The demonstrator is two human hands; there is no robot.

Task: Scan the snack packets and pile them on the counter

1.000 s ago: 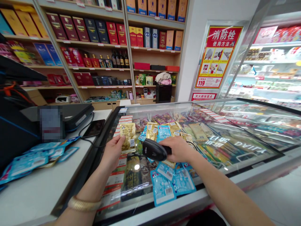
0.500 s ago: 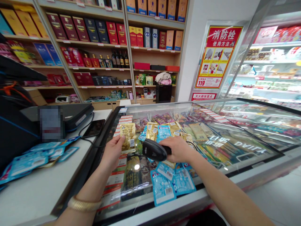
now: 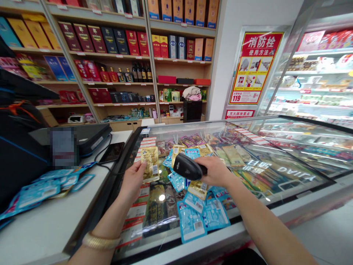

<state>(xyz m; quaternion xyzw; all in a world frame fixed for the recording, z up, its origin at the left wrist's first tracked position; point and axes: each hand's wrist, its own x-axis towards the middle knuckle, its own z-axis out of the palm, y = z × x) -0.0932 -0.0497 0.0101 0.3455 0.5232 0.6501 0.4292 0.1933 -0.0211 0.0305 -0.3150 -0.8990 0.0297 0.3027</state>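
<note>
My left hand (image 3: 135, 178) pinches the left edge of a gold snack packet (image 3: 150, 164), whose barcode faces up, over the glass top of a chest freezer. A black barcode scanner (image 3: 188, 167) is gripped in my right hand (image 3: 213, 170), its head pointing left, a short gap from the packet. Under and around the scanner lie several blue packets (image 3: 193, 223) and gold packets (image 3: 198, 188) on the glass. My right hand hides part of this pile.
On the white counter (image 3: 68, 217) at left lie more blue packets (image 3: 41, 189), a dark phone (image 3: 112, 152) and a black device with a blurred screen (image 3: 64, 147). The glass-topped freezer (image 3: 264, 162) stretches right. Shelves of boxes and bottles (image 3: 140, 72) stand behind.
My right hand has moved the scanner slightly right and up, away from the gold packet. My left hand keeps its hold on the packet, almost in place.
</note>
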